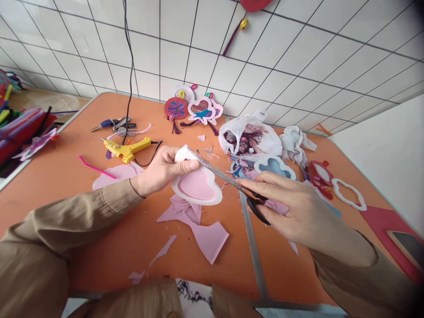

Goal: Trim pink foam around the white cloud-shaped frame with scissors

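Between the thumb and fingers of my left hand [174,167] is a cloud-shaped foam piece [198,184], pink in the middle with a raised white border. My right hand [291,205] grips a pair of scissors [228,177] by its black handles. The metal blades point left and reach the upper edge of the foam piece, close to my left thumb. Whether the blades are cutting into it I cannot tell. Below the piece, pink foam scraps [210,238] lie on the orange table [109,247].
A yellow glue gun [127,149] and a bunch of keys [115,125] lie at the left. Finished ornaments [200,109] lean against the tiled wall. A white plastic bag [251,134] with tassels sits at the back. A blue cloud-shaped piece [274,167] and a white frame [349,194] are on the right.
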### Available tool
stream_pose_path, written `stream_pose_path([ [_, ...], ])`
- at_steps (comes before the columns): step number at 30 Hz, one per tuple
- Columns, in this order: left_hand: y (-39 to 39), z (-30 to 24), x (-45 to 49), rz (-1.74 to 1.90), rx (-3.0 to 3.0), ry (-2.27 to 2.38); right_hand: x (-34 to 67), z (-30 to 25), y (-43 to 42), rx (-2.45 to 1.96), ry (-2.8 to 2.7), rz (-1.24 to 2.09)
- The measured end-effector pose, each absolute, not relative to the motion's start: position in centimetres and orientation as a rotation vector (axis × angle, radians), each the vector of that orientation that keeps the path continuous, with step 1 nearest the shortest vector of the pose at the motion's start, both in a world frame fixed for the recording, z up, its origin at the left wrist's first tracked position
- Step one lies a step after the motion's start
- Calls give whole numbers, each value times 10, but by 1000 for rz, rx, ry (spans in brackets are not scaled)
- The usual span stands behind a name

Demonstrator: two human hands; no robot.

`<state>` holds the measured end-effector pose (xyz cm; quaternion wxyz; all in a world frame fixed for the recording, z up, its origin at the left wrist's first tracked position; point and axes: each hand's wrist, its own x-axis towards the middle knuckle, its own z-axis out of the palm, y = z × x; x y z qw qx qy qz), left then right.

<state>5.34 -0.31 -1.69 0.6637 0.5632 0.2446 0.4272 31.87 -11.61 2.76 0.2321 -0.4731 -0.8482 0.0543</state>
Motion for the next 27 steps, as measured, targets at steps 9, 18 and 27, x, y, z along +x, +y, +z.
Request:
stream_pose_path([
  [9, -4, -16, 53, 975, 1240, 531, 310, 39, -112, -1267, -2376, 134],
  [18, -7, -13, 55, 986, 1192, 480, 311, 32, -114, -1269, -2325, 108],
  [27, -7, -11, 57, 963, 1146, 465, 304, 38, -115, -1271, -2366, 28],
])
